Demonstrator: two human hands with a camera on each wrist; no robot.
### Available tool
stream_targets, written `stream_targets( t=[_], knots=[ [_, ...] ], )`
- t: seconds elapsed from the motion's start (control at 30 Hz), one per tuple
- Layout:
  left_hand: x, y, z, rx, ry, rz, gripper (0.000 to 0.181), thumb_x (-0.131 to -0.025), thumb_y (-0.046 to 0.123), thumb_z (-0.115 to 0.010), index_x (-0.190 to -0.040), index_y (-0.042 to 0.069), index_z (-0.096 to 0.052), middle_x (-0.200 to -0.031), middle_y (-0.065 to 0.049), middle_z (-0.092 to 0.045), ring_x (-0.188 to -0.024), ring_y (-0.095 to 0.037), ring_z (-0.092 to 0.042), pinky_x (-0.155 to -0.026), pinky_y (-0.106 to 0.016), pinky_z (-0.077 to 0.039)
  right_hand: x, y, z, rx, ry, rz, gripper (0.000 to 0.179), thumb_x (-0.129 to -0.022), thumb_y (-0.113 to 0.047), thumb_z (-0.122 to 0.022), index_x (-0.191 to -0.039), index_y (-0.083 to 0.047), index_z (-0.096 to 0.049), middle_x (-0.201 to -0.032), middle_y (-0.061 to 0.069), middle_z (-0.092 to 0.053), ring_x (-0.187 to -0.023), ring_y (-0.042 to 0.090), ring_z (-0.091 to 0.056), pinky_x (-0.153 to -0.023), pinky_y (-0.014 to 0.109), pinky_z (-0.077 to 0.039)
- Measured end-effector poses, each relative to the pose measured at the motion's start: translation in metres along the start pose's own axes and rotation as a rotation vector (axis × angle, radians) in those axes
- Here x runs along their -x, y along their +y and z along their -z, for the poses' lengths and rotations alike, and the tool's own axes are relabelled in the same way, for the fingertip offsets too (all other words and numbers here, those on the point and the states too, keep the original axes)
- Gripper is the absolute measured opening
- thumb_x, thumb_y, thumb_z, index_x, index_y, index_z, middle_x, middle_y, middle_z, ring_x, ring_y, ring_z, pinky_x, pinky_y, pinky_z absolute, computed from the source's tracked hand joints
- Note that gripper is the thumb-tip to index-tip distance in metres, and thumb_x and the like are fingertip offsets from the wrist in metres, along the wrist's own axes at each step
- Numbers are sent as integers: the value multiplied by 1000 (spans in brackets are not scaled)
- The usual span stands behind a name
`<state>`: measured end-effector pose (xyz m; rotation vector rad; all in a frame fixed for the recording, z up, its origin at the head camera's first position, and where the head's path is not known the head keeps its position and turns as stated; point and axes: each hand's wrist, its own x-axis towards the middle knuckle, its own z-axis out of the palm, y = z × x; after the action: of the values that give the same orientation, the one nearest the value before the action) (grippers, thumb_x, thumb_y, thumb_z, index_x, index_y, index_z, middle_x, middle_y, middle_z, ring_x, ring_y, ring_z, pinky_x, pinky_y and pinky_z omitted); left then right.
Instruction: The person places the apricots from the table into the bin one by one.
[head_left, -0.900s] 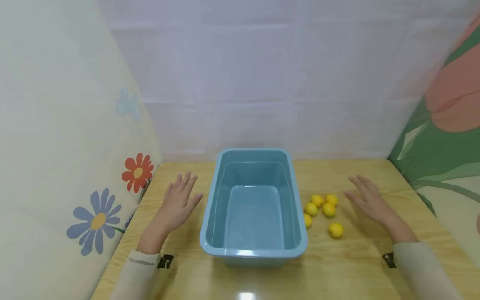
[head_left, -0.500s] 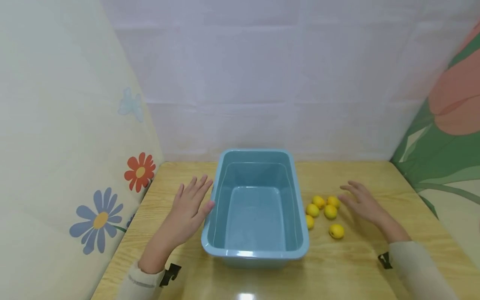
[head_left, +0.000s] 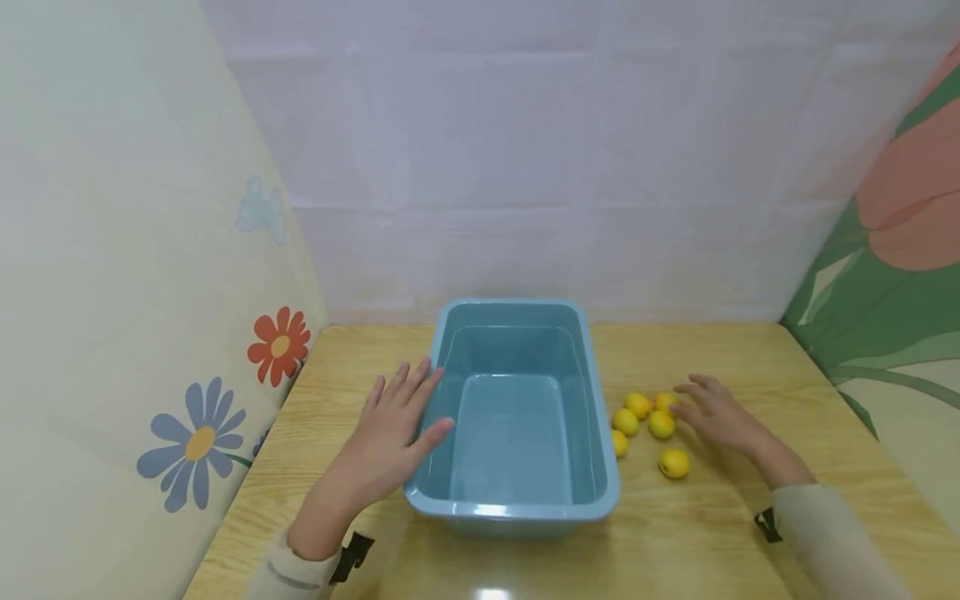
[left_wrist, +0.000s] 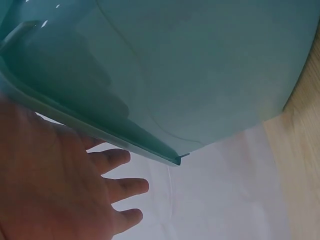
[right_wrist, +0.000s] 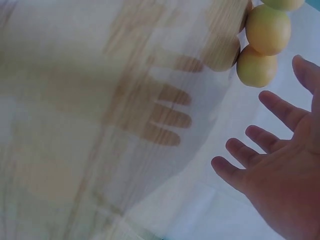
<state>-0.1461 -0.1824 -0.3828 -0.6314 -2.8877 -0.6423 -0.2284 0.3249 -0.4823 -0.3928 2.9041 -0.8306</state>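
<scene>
A light blue plastic basin (head_left: 512,442) stands on the table with nothing inside it. My left hand (head_left: 386,442) is spread over the basin's left rim, its fingers straight and thumb reaching over the inside. In the left wrist view that hand (left_wrist: 55,185) lies along the rim, beside the outer wall (left_wrist: 210,75). Right of the basin lie several yellow lemons, a greenish one (head_left: 661,425) among them and a single lemon (head_left: 673,463) nearer the front. My right hand (head_left: 723,421) hovers beside the group, fingers extended and holding nothing; its fingertips come close to lemons (right_wrist: 256,66) in the right wrist view.
The wooden table (head_left: 675,550) meets a white cloth backdrop (head_left: 480,167) behind the basin. Flower-printed cloth walls (head_left: 150,292) close in the left and right sides. Dark straps (head_left: 352,557) hang at both wrists.
My left hand has moved right, from beside the basin to over its left rim. My right hand has moved left and slightly nearer, toward the lemons. Basin and lemons have stayed put.
</scene>
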Motion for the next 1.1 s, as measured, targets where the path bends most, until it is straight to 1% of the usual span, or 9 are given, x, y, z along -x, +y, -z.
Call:
stream_targets(
  t=[0.17, 0.33, 0.47, 0.7, 0.97, 1.1],
  knots=[
    [-1, 5, -1, 15, -24, 11, 73, -103, 58, -43, -162, 17, -27, -170, -3, -15, -157, -31, -4, -123, -59, 2, -1, 1, -2, 17, 3, 17, 57, -104, -37, -57, -135, 11, -53, -149, 44, -26, -133, 65, -27, -103, 79, -27],
    [-1, 9, -2, 26, -34, 12, 73, -103, 58, -41, -162, 17, -27, -170, -4, -14, -157, -31, -4, -124, -58, 0, -2, 1, -3, 25, 2, 26, 54, -103, -34, -58, -134, 10, -54, -148, 44, -28, -132, 65, -28, -103, 79, -28],
    [-1, 10, -4, 26, -40, 24, 73, -104, 59, -40, -162, 16, -27, -170, -4, -13, -157, -31, -3, -124, -57, -1, -4, 2, -5, 32, 5, 35, 51, -103, -31, -59, -133, 10, -56, -147, 45, -30, -131, 66, -29, -103, 79, -29],
    [-1, 10, -5, 4, -53, 35, 78, -102, 64, -40, -162, 16, -25, -171, -4, -10, -157, -31, 0, -123, -60, -3, -5, 2, -6, 50, 11, 60, 48, -102, -27, -62, -130, 11, -57, -145, 46, -31, -130, 66, -31, -104, 78, -29],
    [-1, 12, -5, -18, -66, 44, 80, -101, 65, -40, -162, 15, -25, -171, -4, -8, -157, -30, 1, -123, -61, -4, -8, 3, -6, 72, 50, 83, 48, -100, -26, -64, -128, 13, -58, -142, 46, -36, -129, 65, -35, -105, 75, -30],
    [-2, 12, -5, -24, -68, 46, 79, -102, 63, -41, -162, 16, -24, -171, -4, -8, -157, -30, 0, -123, -61, -5, -7, -3, -1, 61, 76, 91, 48, -101, -24, -63, -129, 14, -57, -141, 44, -40, -128, 62, -38, -106, 73, -31]
  ],
)
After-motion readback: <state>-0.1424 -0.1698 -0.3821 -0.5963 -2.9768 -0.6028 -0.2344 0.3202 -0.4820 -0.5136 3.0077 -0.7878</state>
